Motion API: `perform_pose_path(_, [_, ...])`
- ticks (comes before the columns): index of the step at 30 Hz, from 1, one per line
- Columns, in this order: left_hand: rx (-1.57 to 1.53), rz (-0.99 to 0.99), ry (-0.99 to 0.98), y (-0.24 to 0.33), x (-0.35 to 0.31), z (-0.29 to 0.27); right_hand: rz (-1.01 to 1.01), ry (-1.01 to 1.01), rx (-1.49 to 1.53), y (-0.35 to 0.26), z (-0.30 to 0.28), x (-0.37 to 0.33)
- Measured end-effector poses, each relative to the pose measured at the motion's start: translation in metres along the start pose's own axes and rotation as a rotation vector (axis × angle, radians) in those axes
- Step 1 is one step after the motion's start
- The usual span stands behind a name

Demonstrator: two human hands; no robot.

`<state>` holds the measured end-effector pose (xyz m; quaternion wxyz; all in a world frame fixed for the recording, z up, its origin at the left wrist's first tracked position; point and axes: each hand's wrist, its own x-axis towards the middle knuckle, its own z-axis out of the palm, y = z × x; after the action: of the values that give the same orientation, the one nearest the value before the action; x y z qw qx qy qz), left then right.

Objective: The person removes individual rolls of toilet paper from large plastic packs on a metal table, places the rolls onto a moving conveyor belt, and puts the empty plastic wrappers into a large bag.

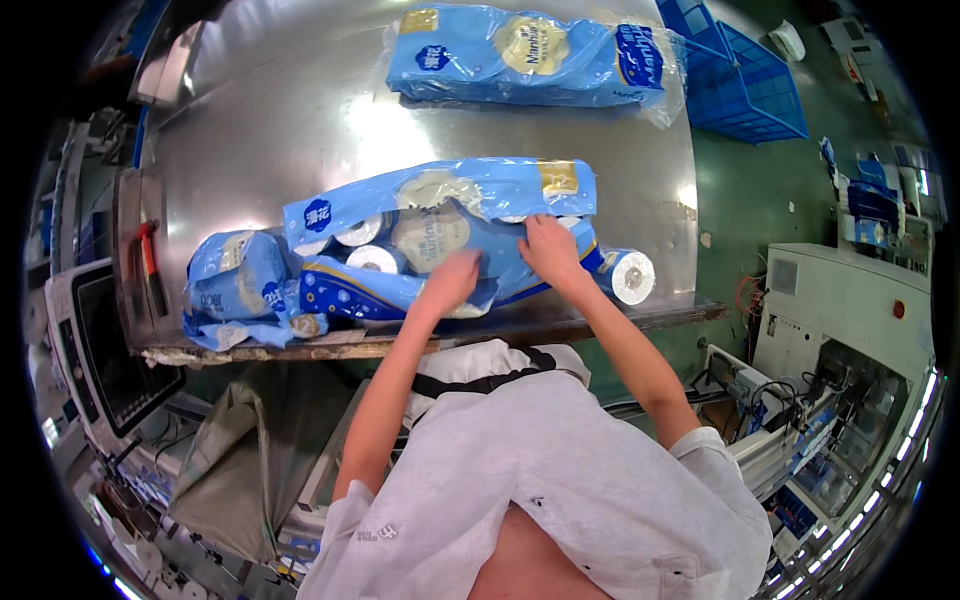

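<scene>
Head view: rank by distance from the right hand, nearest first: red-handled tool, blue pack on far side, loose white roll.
From the right hand:
1. White roll: just to its right.
2. Blue pack: across the table.
3. Red-handled tool: table's left end.

bare tabletop (290, 130) leaves passage between opened pack (430, 235) and far pack (530, 60), while a roll (632, 277) obstructs the former's right end.
</scene>
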<state>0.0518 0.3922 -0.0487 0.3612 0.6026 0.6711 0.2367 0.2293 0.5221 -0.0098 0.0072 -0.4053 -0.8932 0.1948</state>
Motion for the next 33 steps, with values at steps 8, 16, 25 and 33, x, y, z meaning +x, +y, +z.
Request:
perform_pose_path(8, [-0.194,0.14,0.461,-0.007,0.101,-0.062,0.069,0.156,-0.021,-0.019,-0.009,0.037])
perform_pose_path(16, [-0.498,-0.053,0.27,-0.001,0.036,-0.072,-0.074,0.06,-0.068,-0.012,0.005,0.072])
perform_pose_path(25, [-1.328,-0.331,0.25,0.029,-0.041,-0.08,0.173,-0.289,1.242,-0.057,-0.066,0.018])
perform_pose_path(33, [-0.096,-0.174,0.284,0.011,-0.044,-0.082,0.03,0.183,0.935,-0.049,-0.055,0.024])
